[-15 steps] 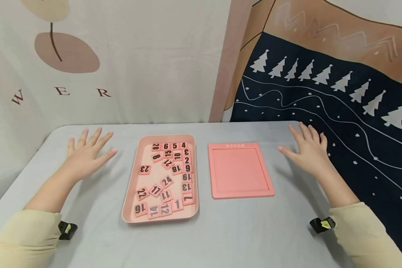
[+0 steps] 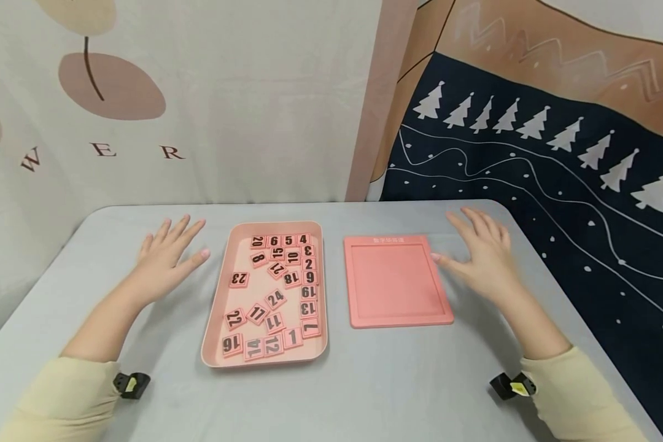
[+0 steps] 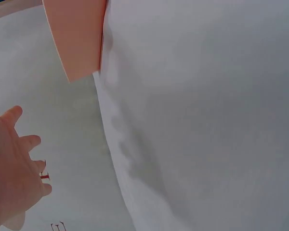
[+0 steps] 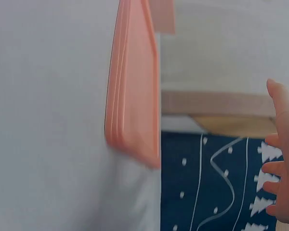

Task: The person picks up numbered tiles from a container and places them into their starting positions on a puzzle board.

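Observation:
My left hand (image 2: 166,264), fingers spread and holding nothing, hovers over the table just left of a light pink tray (image 2: 214,334). Pink number tiles (image 2: 275,299) lie loose in that tray, some turned sideways or upside down. To its right sits a flat pink square frame board (image 2: 400,282) with a raised rim and no tiles in it. My right hand (image 2: 485,261) hovers beside the board's right edge, its fingers extended and grasping nothing. In the left wrist view the tray's side (image 3: 79,38) shows; in the right wrist view, the board's edge (image 4: 135,96).
A pale grey cloth covers the table (image 2: 387,387). Behind it hangs a light curtain (image 2: 265,123) with printed letters, and a dark blue cloth (image 2: 530,166) with white trees hangs at the right. Each wrist bears a small black camera (image 2: 132,385).
Both hands have moved inward, the left one rightward toward the tray and the right one leftward toward the board. Tray, tiles and board have stayed in place.

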{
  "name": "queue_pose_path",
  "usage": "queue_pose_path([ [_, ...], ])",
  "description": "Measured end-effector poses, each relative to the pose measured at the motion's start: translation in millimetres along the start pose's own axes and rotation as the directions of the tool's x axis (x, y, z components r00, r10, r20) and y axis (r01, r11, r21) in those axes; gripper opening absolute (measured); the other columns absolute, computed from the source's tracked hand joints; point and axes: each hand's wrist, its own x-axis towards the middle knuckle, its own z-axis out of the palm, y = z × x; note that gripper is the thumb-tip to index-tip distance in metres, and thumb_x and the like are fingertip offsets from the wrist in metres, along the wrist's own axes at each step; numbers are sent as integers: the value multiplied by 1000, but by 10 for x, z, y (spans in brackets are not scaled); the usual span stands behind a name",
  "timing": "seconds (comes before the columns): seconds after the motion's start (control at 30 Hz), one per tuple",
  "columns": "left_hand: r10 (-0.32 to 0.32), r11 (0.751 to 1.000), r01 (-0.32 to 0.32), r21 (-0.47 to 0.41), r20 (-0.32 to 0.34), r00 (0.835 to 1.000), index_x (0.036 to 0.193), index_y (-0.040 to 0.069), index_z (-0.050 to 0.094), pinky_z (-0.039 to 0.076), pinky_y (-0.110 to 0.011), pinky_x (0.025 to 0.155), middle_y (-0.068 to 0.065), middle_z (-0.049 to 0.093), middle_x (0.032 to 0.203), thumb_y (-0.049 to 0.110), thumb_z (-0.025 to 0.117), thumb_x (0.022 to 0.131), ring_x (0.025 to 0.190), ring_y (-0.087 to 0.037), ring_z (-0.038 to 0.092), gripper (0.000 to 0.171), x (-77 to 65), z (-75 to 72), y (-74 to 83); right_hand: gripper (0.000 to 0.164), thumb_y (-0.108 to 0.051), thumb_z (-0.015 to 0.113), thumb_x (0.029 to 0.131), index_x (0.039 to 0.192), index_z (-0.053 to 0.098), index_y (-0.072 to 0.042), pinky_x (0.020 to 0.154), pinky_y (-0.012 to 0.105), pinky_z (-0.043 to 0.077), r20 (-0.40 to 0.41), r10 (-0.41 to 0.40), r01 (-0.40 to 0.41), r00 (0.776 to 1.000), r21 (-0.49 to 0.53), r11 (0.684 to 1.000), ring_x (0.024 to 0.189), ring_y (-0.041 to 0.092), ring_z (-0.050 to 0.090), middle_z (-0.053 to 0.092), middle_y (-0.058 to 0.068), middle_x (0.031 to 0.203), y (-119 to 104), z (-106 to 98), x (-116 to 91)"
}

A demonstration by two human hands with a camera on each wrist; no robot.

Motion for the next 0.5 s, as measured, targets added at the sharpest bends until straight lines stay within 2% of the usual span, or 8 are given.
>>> queue_pose_path([
  [0.2,33,985,-32,-170,2,999,153,7,21,-11,-68,104,-27,9,155,33,48,99,141,-45,-7,66,-5,122,39,75,-40,77,77,141,48,-14,104,64,14,-42,-80,85,996,120,989,133,40,26,37,16,145,-259,92,-17],
  [0.33,40,956,-28,-291,35,999,154,7,17,-1,-69,106,-25,9,156,29,49,100,141,-46,0,66,0,166,63,75,-39,81,74,138,52,-15,104,62,15,-41,-104,110,994,196,974,133,36,27,39,13,144,-447,147,-31],
  [0.5,25,917,22,-399,111,993,155,15,12,7,-71,105,-19,8,158,25,50,100,141,-44,4,68,-11,194,82,74,-40,82,72,137,54,-16,106,60,16,-26,-137,139,990,266,954,133,33,29,42,10,143,-654,245,-41],
])
